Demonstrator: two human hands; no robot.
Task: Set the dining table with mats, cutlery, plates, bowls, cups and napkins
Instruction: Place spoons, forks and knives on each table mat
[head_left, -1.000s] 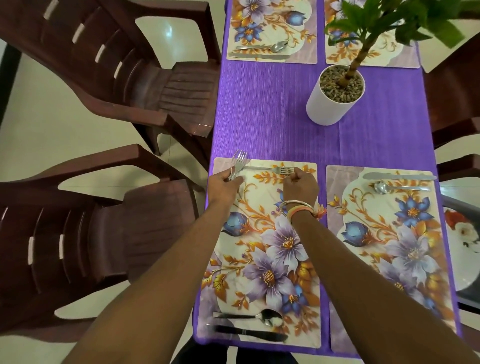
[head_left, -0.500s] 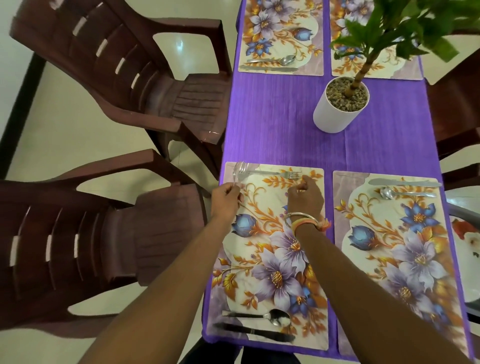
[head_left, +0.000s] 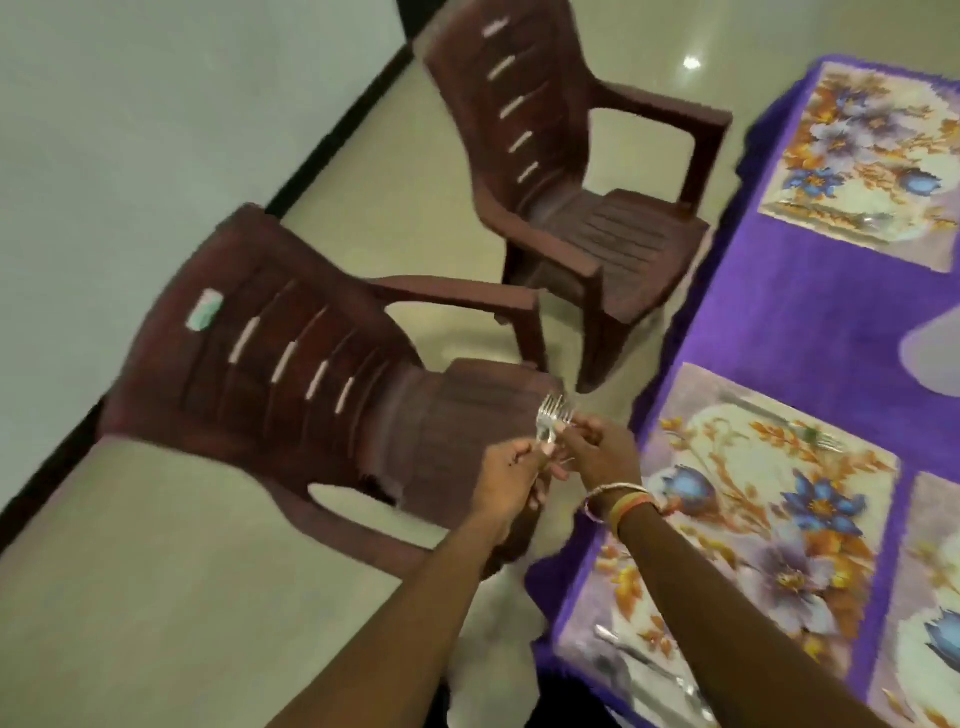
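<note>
Forks (head_left: 553, 422) are the risk here: a small bunch, tines up, sits pinched in the left hand (head_left: 511, 470) out over the near chair (head_left: 291, 374), off the worktop's (head_left: 810, 322) left edge. The right hand (head_left: 602, 452) is curled in against the same bunch, fingertips on the handles, apparently picking one out; blur hides whether it has one fully gripped. With both hands working the bunch in mid-air, a loose fork could slip and drop onto the chair seat or the floor. Nothing beneath would catch it.

To the right of the forks, the near mat (head_left: 737, 525) lies on the worktop with one fork (head_left: 810, 434) along its far edge and a spoon and knife (head_left: 644, 660), blurred, along its near edge. Pulling a fork free too sharply could also swing a sleeve-less forearm across that mat and nudge the cutlery out of line.

A second ago both hands were over the mat's far edge, the right one settling the fork there while the left held the bunch just beside it. Now both hands have drawn back left, clear of the worktop, and the view has swung left with them, so the potted plant and the right-hand mats have mostly left the frame.
</note>
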